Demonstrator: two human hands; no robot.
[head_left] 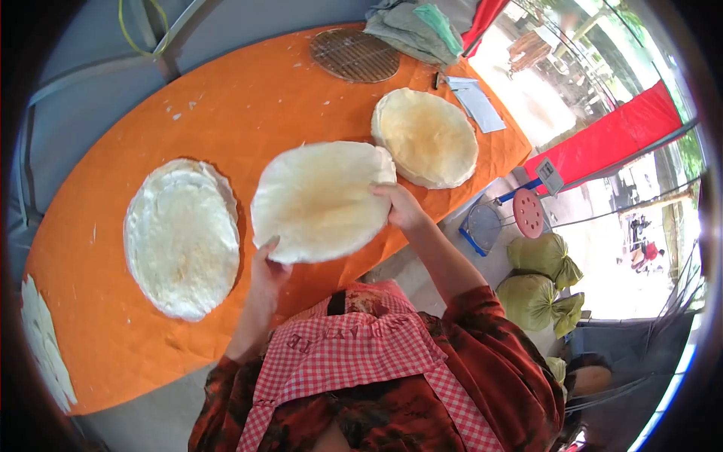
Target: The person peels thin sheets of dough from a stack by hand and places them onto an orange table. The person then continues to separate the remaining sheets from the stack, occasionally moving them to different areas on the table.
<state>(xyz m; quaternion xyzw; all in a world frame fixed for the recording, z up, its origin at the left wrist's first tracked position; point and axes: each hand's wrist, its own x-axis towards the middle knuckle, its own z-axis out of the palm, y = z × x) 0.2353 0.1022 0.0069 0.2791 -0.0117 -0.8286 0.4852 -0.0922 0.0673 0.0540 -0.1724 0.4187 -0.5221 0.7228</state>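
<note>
A large, thin, pale round flatbread (pixel 322 200) is held up over the orange-covered table by both of my hands. My left hand (pixel 269 267) pinches its lower left edge. On the right edge, my right hand (pixel 398 205) grips it with the thumb on top. To the left lies a stack of whitish flatbreads (pixel 182 237). Another stack of flatbreads (pixel 425 139), more golden in the middle, sits to the upper right, close to my right hand. The held piece partly overlaps that stack in view.
The orange cloth (pixel 248 90) covers the table. A round wire rack (pixel 355 54), a grey-green cloth bundle (pixel 418 30) and white papers (pixel 476 104) lie at its far end. On the floor at right stand a scale (pixel 486 226), a pink stool (pixel 529 212) and tied sacks (pixel 531 297).
</note>
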